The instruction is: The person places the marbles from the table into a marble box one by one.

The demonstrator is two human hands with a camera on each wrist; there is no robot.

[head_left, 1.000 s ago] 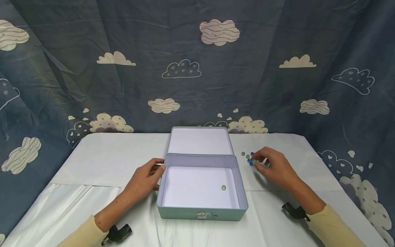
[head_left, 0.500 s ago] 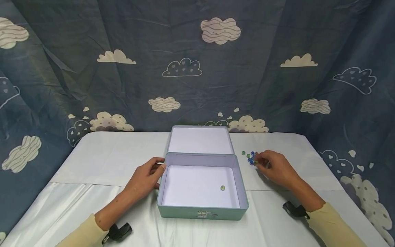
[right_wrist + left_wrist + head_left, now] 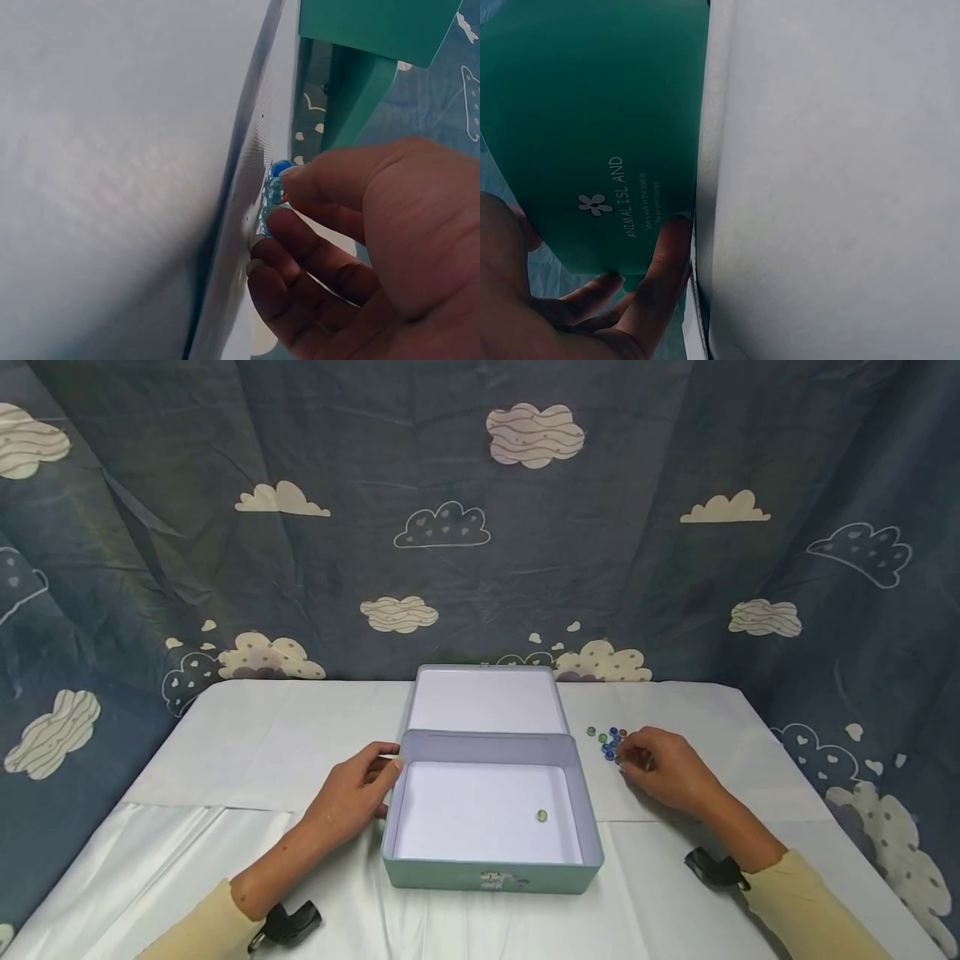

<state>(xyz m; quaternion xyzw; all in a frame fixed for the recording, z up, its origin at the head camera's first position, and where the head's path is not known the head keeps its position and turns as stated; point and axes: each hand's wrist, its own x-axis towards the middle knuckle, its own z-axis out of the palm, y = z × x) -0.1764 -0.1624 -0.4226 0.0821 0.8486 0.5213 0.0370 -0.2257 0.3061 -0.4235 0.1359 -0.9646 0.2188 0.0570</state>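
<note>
fingers (image 3: 300, 236) of the right hand (image 3: 667, 768) are curled in beside the clustered marbles (image 3: 610, 756), thumb facing the index, but i cannot tell whether a marble is pinched between them. the cluster sits on the white cloth (image 3: 675, 868) to the right of the green box (image 3: 435, 874); a single marble (image 3: 542, 816) lies inside, toward its right wall. the left hand (image 3: 356, 787) rests against the box's left side, fingers loosely apart, thumb at the rim. the likeliest trouble is a smooth, round marble squirting out of a fingertip hold, or knuckles nudging the touching neighbours and scattering them; a push from the left hand could shift the box.
</note>
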